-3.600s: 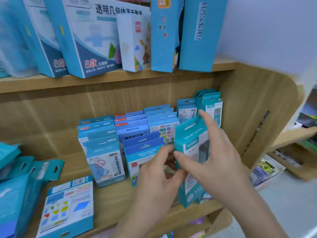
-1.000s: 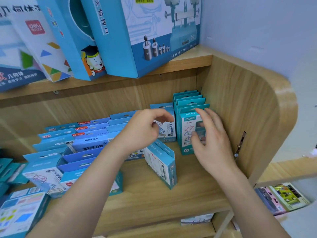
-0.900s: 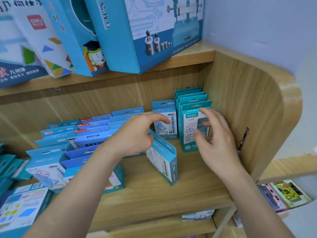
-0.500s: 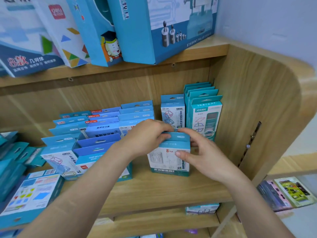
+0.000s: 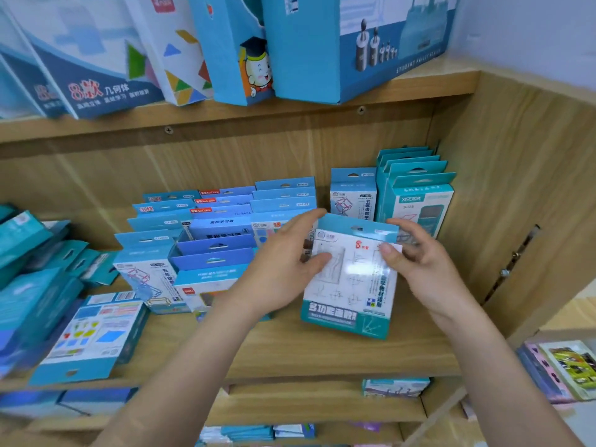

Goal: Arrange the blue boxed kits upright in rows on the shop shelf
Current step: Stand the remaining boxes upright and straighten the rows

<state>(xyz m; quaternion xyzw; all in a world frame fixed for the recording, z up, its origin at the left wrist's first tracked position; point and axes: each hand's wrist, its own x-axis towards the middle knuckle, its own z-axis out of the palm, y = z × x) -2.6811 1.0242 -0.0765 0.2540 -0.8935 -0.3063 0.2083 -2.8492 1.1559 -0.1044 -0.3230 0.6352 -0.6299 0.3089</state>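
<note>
The left hand (image 5: 283, 266) and right hand (image 5: 419, 266) each pinched an upper corner of the boxed kit (image 5: 348, 285), thumbs in front, holding it upright near the shelf's (image 5: 290, 353) front edge, likely to align it with the right-end row (image 5: 416, 195).

Pale lavender wall (image 5: 532, 33), light wooden shelf (image 5: 290, 350) with curved side panel (image 5: 516, 188), bright even light.

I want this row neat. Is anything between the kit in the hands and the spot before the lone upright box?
Nothing visible does. The left hand and right hand hold the kit right in front of the lone upright box; the shelf board below it shows bare wood. The kit itself hides the gap behind it.
</note>
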